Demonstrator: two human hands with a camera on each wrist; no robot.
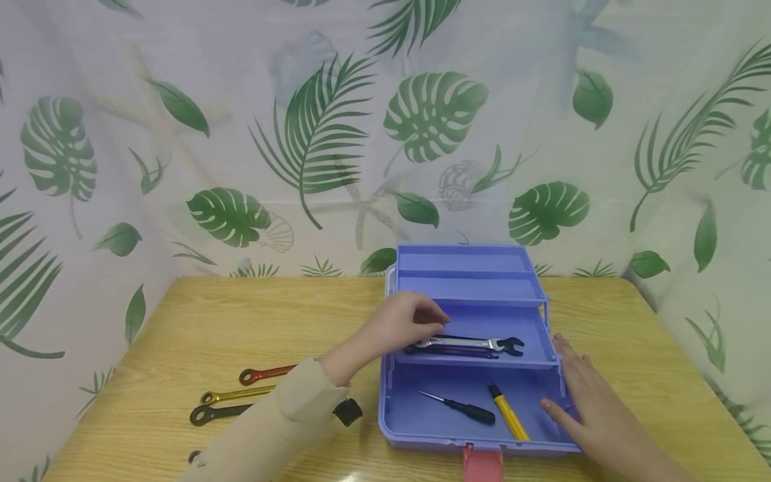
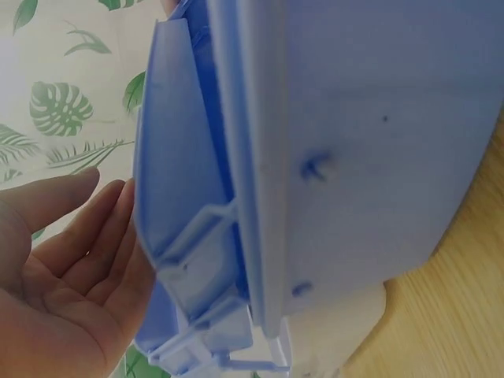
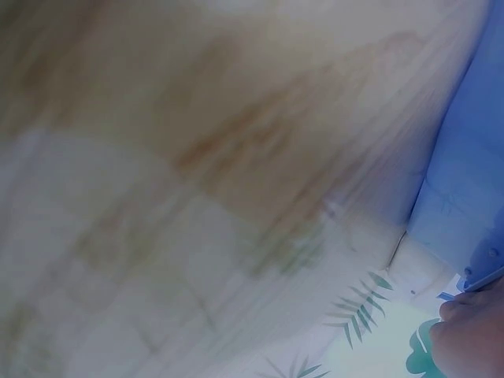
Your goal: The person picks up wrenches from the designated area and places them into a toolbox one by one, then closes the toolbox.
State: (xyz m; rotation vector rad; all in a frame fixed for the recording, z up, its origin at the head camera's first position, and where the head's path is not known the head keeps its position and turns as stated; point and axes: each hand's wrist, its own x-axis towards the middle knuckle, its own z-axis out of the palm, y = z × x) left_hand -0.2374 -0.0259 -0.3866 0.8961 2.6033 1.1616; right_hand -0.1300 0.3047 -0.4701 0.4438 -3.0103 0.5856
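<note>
A blue-purple toolbox stands open, its trays raised in steps. My left hand hovers over the left end of the middle tray, thumb and fingers apart. Just beneath it, a silver wrench lies beside a purple wrench. The left wrist view shows that hand with loosely bent fingers and nothing in them. My right hand rests along the toolbox's right side, thumb over the rim. In the bottom compartment lie a black-handled screwdriver and a yellow-handled tool.
Left of the toolbox, a red wrench, a yellow wrench and a black wrench lie on the wooden table, partly behind the left sleeve. A pink latch hangs at the front. Leaf-patterned cloth lines the back and sides.
</note>
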